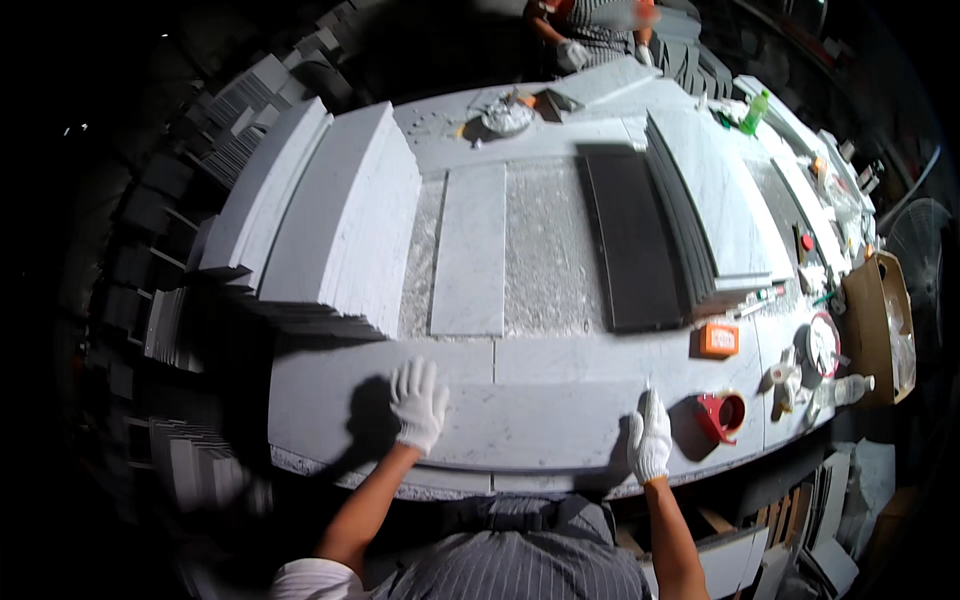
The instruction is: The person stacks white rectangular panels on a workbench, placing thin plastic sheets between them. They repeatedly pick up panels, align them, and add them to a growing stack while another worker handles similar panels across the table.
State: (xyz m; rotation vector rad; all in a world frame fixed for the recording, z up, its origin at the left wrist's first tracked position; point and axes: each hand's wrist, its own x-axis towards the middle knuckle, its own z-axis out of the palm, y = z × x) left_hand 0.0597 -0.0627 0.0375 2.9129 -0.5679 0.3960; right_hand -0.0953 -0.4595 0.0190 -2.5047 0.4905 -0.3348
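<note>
The surface (548, 250) looked rough and gritty at its middle; near its front edge, the pale slab (545, 425) looked like smooth, veined stone. The gloves (421, 408) were matt knitted cloth. By the right edge, the box (868, 320) looked like matt cardboard.

Stone worktable (330, 375): brightly lit, its pale surface standing out from near-black surroundings
Light direction: from above and the right, judging by shadows thrown leftward
Left hand (419, 405): white glove bright, with a broad dark shadow beside it
Red tape dispenser (713, 420): distinct shadow on its left
Fan (918, 240): dim, faintly readable
Upper-left background: tiny points of light in darkness
Fisheye edges: table outline bowed, corners black
Co-worker (600, 25): small blurred patch at the top
</note>
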